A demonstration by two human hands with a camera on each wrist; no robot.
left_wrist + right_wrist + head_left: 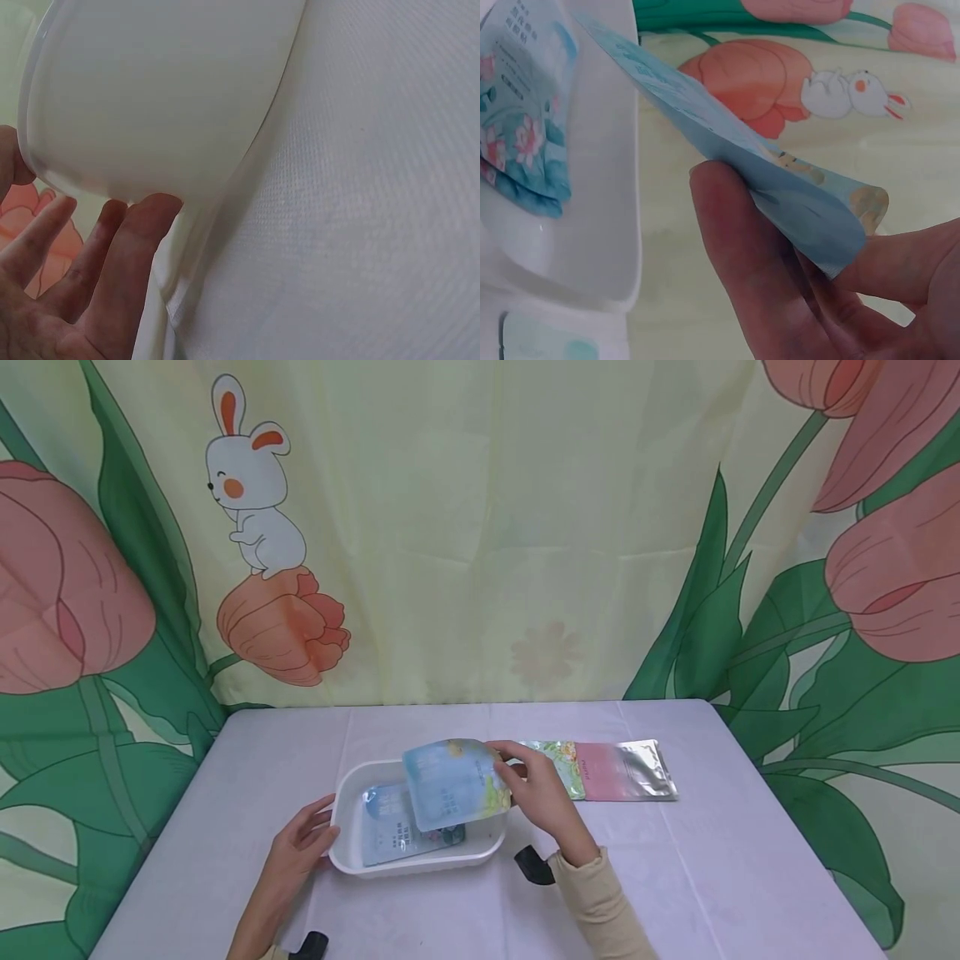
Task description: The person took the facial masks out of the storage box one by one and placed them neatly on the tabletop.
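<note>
With thumb and fingers, my right hand [543, 789] pinches one end of a light blue face mask packet [450, 789]. It is tilted above the right part of a white plastic tray [343, 814]. Inside the tray lies another blue face mask packet [386, 835] printed with pink flowers, partly covered by the held one in the head view. At the tray's left end is my left hand [296, 843]. In the left wrist view its extended fingers [120, 262] touch the outer wall [150, 97], fingertips close to the rim.
Right of the tray, a pink and silver packet [618, 772] and a green floral packet [562, 764] lie side by side on the white tablecloth [600, 885]. Behind the table hangs a curtain [480, 527] with tulips and a rabbit. A black strap piece [534, 866] shows at my right wrist.
</note>
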